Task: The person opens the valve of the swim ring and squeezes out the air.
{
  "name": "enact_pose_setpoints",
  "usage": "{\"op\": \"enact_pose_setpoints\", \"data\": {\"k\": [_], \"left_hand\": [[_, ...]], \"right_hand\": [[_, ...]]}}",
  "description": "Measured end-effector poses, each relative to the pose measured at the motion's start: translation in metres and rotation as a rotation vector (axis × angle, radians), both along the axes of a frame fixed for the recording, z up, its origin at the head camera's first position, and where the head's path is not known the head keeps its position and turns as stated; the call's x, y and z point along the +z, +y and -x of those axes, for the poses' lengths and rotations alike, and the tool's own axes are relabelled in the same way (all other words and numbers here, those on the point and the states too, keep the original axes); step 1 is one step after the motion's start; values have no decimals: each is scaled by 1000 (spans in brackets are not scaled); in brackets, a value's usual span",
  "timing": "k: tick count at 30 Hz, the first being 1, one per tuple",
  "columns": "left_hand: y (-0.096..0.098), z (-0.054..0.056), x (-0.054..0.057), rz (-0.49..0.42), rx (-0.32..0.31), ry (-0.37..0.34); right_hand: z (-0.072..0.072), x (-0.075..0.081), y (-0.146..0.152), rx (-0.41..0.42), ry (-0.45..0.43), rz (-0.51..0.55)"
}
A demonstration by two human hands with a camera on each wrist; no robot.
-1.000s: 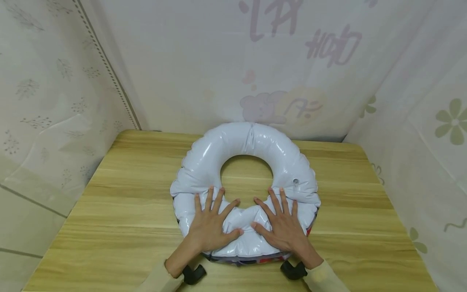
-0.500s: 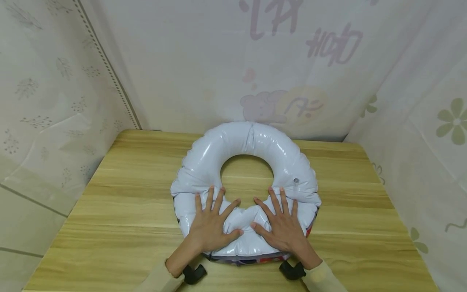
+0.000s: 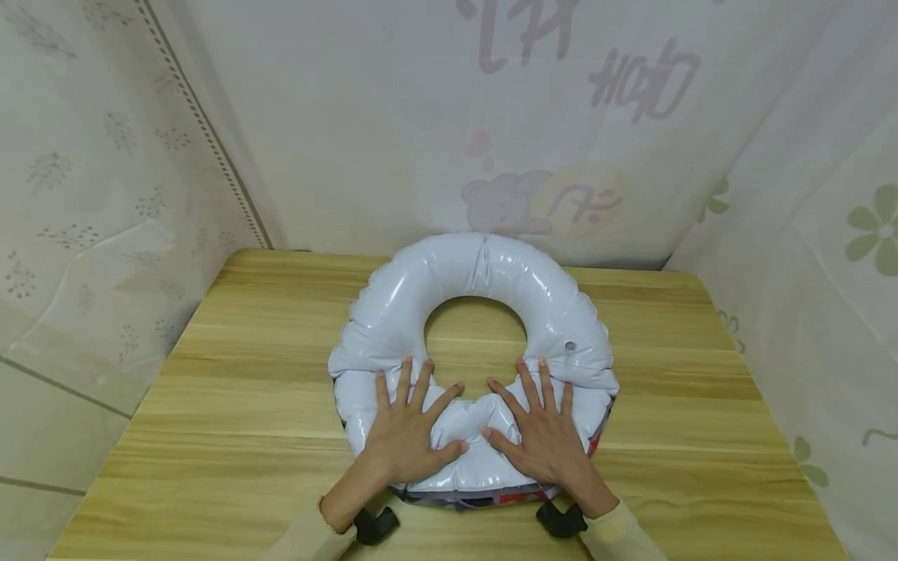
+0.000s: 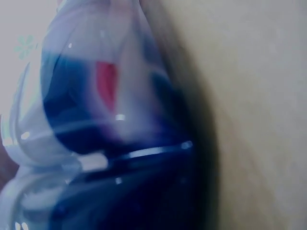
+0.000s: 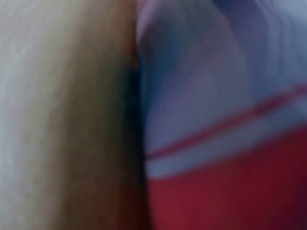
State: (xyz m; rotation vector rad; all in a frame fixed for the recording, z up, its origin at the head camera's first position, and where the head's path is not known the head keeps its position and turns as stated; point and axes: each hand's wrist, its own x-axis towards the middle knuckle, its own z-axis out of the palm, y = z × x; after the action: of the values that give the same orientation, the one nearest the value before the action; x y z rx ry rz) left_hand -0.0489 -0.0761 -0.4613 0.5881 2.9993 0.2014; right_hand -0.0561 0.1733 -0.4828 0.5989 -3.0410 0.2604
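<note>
A white inflatable swim ring [image 3: 400, 288] lies flat on the wooden table, its near part wrinkled and sunken under both hands. My left hand [image 3: 401, 440] presses on the near left of the ring, fingers spread and straight. On the near right my right hand [image 3: 547, 440] presses in the same way. A small round valve [image 3: 570, 346] shows on the ring's right side. The printed underside of the swim ring [image 4: 120, 105] appears blurred and dark blue in the left wrist view. Red and pale print on the swim ring [image 5: 225, 191] fills much of the right wrist view.
The wooden table [image 3: 245, 374] has rounded far corners. Behind it hangs a pale printed cloth [image 3: 379, 117], close to the ring's far edge. Patterned cloths stand at the left and right. Black wrist mounts [image 3: 375, 526] sit under both wrists.
The camera view has shifted very slightly. Both hands stay pressed on the ring in the same places.
</note>
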Motion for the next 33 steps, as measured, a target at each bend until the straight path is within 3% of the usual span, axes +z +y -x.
{"op": "enact_pose_setpoints", "data": {"k": [14,22,28,33], "left_hand": [[1,-3,5,-14,1,-24],[-4,-3,6,-29,8,-43],[-12,-8,15,-231,23,-170],[-21,-8,30,-423,66,-262]], "right_hand": [[-2,2,0,4,-31,22],[-3,4,5,2,-51,114],[-5,14,17,53,-132,211],[-4,28,32,104,-203,279]]}}
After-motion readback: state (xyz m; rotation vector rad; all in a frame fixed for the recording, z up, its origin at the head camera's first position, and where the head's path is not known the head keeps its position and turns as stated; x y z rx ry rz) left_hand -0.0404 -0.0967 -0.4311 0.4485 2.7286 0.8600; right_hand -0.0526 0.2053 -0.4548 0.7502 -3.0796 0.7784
